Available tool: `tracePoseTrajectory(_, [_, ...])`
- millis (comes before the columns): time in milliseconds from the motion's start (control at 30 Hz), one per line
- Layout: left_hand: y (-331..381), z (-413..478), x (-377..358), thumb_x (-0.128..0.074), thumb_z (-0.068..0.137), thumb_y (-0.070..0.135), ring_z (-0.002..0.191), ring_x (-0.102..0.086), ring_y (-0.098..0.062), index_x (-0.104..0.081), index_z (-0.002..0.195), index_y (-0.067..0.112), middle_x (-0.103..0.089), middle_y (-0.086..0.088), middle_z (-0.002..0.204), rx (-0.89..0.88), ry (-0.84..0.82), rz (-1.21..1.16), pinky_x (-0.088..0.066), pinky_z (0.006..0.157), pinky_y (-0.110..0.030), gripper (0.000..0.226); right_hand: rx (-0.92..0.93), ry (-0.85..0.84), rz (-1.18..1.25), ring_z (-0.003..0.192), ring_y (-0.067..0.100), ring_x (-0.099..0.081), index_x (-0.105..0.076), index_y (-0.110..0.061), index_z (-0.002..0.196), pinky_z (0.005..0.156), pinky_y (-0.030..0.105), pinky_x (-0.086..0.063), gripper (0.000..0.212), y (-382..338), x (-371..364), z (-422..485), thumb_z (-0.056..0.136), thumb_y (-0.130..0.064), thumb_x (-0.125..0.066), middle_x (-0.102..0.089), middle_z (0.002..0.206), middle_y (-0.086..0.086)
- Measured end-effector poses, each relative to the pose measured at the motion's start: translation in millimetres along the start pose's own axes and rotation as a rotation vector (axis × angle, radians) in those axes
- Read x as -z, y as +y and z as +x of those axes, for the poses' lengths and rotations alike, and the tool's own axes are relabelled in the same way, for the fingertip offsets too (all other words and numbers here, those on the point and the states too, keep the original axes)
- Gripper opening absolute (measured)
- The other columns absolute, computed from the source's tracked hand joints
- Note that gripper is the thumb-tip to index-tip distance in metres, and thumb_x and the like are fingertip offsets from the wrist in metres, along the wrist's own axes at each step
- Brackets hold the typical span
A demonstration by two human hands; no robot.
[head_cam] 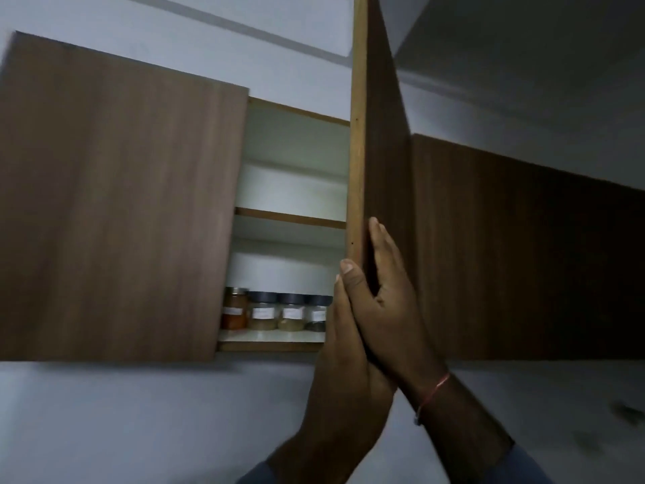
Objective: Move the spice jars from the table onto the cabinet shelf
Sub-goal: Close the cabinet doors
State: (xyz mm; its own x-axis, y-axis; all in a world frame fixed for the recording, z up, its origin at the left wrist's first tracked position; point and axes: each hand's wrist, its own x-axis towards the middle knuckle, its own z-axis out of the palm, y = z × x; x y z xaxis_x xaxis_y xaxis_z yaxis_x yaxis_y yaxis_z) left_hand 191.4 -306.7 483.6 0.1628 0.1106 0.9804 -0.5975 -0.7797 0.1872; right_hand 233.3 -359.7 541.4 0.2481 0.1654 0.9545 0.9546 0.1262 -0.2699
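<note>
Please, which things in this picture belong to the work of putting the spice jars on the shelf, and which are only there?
Belong to the job:
- spice jars, four in a row on the bottom shelf
- open cabinet door
- left hand and right hand, both on that door's edge

Only there:
- closed door at left
- bare upper shelf
- red wrist thread

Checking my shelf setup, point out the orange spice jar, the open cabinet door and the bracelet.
orange spice jar (pixel 234 310): head view, on its label.
open cabinet door (pixel 384 134): head view, on its face.
bracelet (pixel 432 393): head view, on the band.
</note>
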Motion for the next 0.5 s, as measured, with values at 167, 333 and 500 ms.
tracePoseTrajectory(167, [-67, 3, 73, -0.059, 0.077, 0.054, 0.128, -0.034, 0.016, -0.017, 0.149, 0.027, -0.032, 0.033, 0.138, 0.138, 0.034, 0.036, -0.031, 0.096, 0.000, 0.087, 0.050, -0.022, -0.272, 0.150, 0.012, -0.001, -0.008, -0.032, 0.154, 0.122, 0.040, -0.009, 0.063, 6, -108, 15, 0.100, -0.040, -0.038, -0.006, 0.164, -0.003])
tracePoseTrajectory(333, [-138, 10, 130, -0.060, 0.092, 0.013, 0.107, -0.056, 0.009, -0.042, 0.116, 0.046, -0.056, 0.026, 0.112, 0.171, -0.020, 0.242, -0.044, 0.083, -0.004, 0.045, -0.016, -0.140, -0.439, 0.151, 0.023, -0.003, -0.010, -0.024, 0.155, 0.121, 0.046, -0.011, 0.063, 26, -191, 27, 0.099, -0.038, -0.037, -0.005, 0.164, 0.007])
tracePoseTrajectory(500, [-191, 20, 159, -0.056, 0.094, 0.031, 0.101, -0.057, -0.003, -0.047, 0.127, 0.025, -0.056, 0.005, 0.117, 0.178, -0.203, 0.740, -0.048, 0.081, -0.014, 0.035, -0.041, -0.235, -0.432, 0.151, 0.021, 0.002, -0.008, -0.024, 0.155, 0.122, 0.043, -0.006, 0.063, 58, -226, 32, 0.101, -0.035, -0.038, 0.001, 0.164, 0.005])
